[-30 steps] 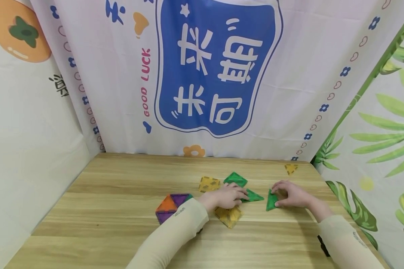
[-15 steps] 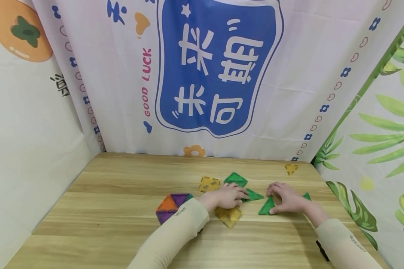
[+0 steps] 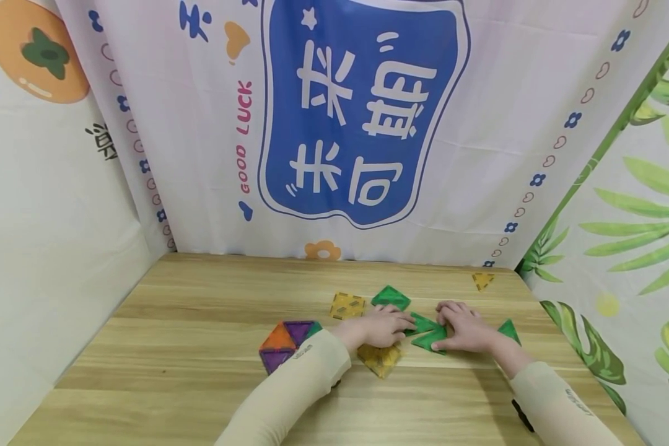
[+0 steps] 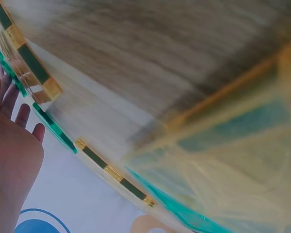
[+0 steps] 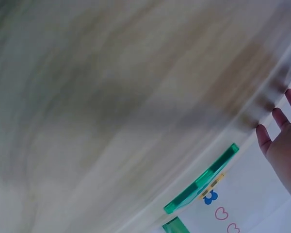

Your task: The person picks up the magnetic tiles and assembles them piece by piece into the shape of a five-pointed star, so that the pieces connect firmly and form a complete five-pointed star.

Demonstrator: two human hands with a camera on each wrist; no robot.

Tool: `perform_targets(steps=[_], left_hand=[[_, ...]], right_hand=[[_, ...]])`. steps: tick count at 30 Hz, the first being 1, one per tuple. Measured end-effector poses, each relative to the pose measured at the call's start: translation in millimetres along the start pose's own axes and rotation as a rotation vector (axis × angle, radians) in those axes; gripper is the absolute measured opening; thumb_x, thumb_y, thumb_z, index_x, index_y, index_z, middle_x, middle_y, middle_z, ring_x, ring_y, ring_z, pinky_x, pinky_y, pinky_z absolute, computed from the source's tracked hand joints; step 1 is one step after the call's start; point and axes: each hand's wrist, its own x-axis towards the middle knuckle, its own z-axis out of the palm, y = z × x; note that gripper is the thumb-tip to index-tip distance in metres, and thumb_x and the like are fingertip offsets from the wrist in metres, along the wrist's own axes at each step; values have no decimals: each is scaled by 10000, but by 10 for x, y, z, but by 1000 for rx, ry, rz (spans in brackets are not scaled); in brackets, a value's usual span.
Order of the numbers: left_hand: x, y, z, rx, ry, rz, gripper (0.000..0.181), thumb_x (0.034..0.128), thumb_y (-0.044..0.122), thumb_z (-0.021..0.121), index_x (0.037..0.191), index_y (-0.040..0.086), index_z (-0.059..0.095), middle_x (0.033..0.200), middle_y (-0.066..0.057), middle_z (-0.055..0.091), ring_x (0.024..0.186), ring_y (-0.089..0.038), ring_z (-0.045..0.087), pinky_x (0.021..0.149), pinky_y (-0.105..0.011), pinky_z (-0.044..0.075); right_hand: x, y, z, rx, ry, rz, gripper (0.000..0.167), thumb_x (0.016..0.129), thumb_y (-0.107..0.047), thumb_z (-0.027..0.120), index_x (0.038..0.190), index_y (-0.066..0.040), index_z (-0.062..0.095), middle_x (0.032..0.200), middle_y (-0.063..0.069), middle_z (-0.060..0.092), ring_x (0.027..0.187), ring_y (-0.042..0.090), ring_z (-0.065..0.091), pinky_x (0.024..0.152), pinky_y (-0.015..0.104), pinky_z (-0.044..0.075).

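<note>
My left hand (image 3: 387, 326) rests with its fingertips on a green triangular magnetic tile (image 3: 422, 323) lying flat on the table. From the right, my right hand (image 3: 467, 329) holds a second green triangular tile (image 3: 428, 341) between thumb and fingers, close against the first. A third green triangle (image 3: 509, 331) lies beyond my right wrist. Just behind the left hand is a green square tile (image 3: 391, 298). A yellow square tile (image 3: 380, 360) sits partly under the left hand, and another yellow square (image 3: 347, 305) lies to its left.
An orange triangle (image 3: 277, 337) and purple triangles (image 3: 298, 331) form a cluster on the left, partly hidden by the left sleeve (image 3: 295, 384). A small yellow triangle (image 3: 482, 281) lies near the back right edge of the wooden table (image 3: 161, 371). Printed cloth hangs behind.
My right hand has slid left, bringing its green triangle up to the one under my left hand and turning it. A green triangle behind the right wrist has come into view. The left hand stays put.
</note>
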Motion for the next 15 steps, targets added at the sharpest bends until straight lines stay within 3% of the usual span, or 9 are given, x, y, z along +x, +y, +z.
perform_targets(steps=[7,10,15], left_hand=[[-7,70,-35,6,-12,8,423,1010,298,415,1433,292,405,1518,110,310,1421,-191,212,1155,-455,170],[-17,82,-41,17,-15,11,413,1009,306,415,1421,328,415,1523,103,301,1422,-188,212,1154,-454,172],[-37,67,-26,6,-18,23,393,1011,302,413,1400,349,443,1530,86,291,1426,-193,206,1154,-466,166]], right_hand=[[35,-43,32,-26,38,-1,555,724,-692,639,911,-213,433,1239,87,471,1110,359,448,782,617,375],[35,-52,-9,14,24,-2,516,753,-641,653,948,-203,463,1241,101,465,1093,359,444,760,578,364],[28,81,-114,91,24,50,523,832,-542,632,1160,-141,557,1351,188,430,1207,435,383,876,677,295]])
